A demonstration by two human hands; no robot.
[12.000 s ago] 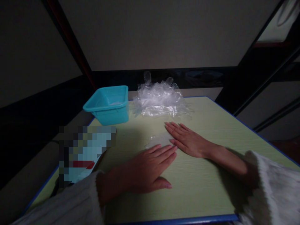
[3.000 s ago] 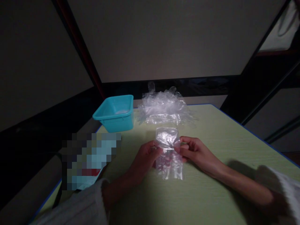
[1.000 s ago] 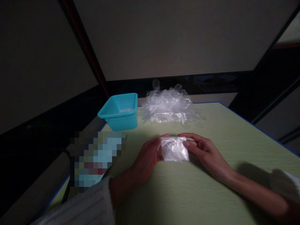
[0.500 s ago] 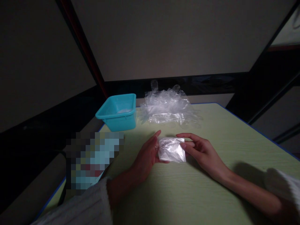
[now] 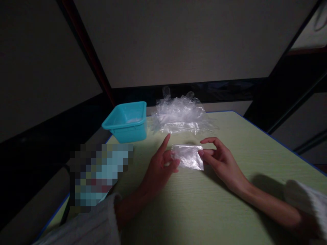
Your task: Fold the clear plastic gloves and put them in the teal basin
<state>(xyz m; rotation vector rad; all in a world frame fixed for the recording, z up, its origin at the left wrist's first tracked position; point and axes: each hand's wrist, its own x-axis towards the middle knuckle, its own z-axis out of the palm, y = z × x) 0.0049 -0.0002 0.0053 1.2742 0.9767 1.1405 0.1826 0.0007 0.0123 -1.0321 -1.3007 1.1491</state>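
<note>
Folded clear plastic glove: you have the folded clear plastic glove (image 5: 189, 158) between your two hands, over the middle of the pale green tabletop (image 5: 194, 207); whether its lower edge touches the surface, you cannot tell from this view.
Left hand: your left hand (image 5: 159, 166) is at the glove's left end, thumb over its front and curled fingers behind, pinching it; the index finger points up toward the far edge, clear of the film.
Right hand: your right hand (image 5: 222, 165) pinches the glove's right end near its upper corner with the thumb in front; the index finger arches above, apart from the film.
Since three seconds ago: your glove then had a lower part reaching toward you; now it is a much shorter rectangle.
Since half a second ago: your left thumb, then upright beside the film, now lies across its front, and your right index finger has risen off the top edge.
Glove's look: shiny, see-through, finely creased, wider than tall, top fold fairly straight.
Far edge: a loose pile of clear plastic gloves (image 5: 180, 114).
Far left corner: a turquoise plastic tub (image 5: 131, 133).
Left edge: a pixelated item (image 5: 107, 173), details hidden from you.
</note>
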